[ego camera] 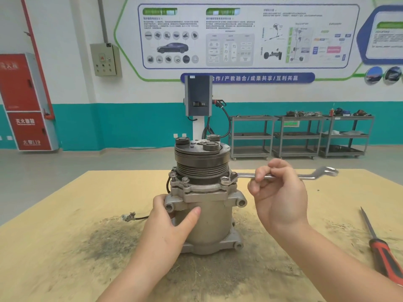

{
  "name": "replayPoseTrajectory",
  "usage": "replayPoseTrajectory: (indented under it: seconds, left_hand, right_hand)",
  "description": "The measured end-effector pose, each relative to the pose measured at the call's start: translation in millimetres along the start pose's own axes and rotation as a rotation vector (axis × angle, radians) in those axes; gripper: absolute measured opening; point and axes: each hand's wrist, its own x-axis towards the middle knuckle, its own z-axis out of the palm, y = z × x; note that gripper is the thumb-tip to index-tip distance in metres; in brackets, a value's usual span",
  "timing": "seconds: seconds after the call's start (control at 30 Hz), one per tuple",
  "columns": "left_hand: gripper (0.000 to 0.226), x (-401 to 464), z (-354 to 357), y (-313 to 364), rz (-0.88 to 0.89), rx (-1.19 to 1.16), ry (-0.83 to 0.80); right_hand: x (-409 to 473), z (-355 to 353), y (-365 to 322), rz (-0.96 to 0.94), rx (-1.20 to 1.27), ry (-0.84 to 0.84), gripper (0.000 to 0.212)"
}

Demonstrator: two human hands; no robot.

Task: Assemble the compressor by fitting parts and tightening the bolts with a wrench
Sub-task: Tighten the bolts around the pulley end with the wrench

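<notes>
Leftmost, a red fire cabinet (24, 101) is seen against the wall, with a grey electrical box (106, 59) mounted further along. On the stained wooden table (54, 214), a small connector (128, 216) on a dark wire is laid just left of the compressor (207, 205). The compressor is stood upright near the middle of the table, pulley end up, its grooved pulley (201, 164) topped by a clutch plate. The left hand (172, 225) is pressed against the left side of the compressor body, the thumb laid across the front and the fingers wrapped round the back, so the housing is gripped. Behind the compressor a charging unit (198, 95) is fixed to the wall. Bolts (185, 180) are seen standing in the flange below the pulley. The ring end of a wrench (281, 176) is seated on a bolt at the right of the flange, and its shaft is held level, pointing right. The right hand (279, 192) is closed on the shaft, fingers curled over it. Grey carts (298, 136) are lined up along the far wall. At far right, a screwdriver (381, 249) with a red and black handle is laid on the table.
</notes>
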Motion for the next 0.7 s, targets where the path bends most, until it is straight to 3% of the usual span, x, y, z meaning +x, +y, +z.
replayPoseTrajectory:
  seconds: [0.07,0.17,0.27,0.37,0.43,0.57,0.7]
  left_hand:
    - [0.032,1,0,-1,-0.004,-0.002,0.0]
    - [0.035,3,1,-4,-0.015,0.003,0.01]
    - [0.037,6,3,-4,-0.018,0.029,0.047]
    - [0.036,7,4,-4,-0.033,0.028,0.066]
    - [0.036,5,3,-5,-0.031,0.005,0.048]
    - [0.034,0,0,-2,-0.016,0.004,0.011]
    - [0.032,-1,0,0,-0.01,0.002,0.006]
  right_hand:
    - [-10,0,-1,-0.309,-0.247,-0.179,0.018]
    - [-24,5,3,-0.756,-0.813,-0.532,0.015]
    - [-35,17,9,-0.903,-1.113,-0.661,0.014]
    - [-35,21,4,-0.97,-1.106,-0.648,0.016]
    - [-31,22,-7,-0.855,-0.887,-0.586,0.017]
    - [-16,23,-27,-0.392,-0.4,-0.223,0.025]
    - [-1,16,-24,-0.011,-0.155,-0.031,0.026]
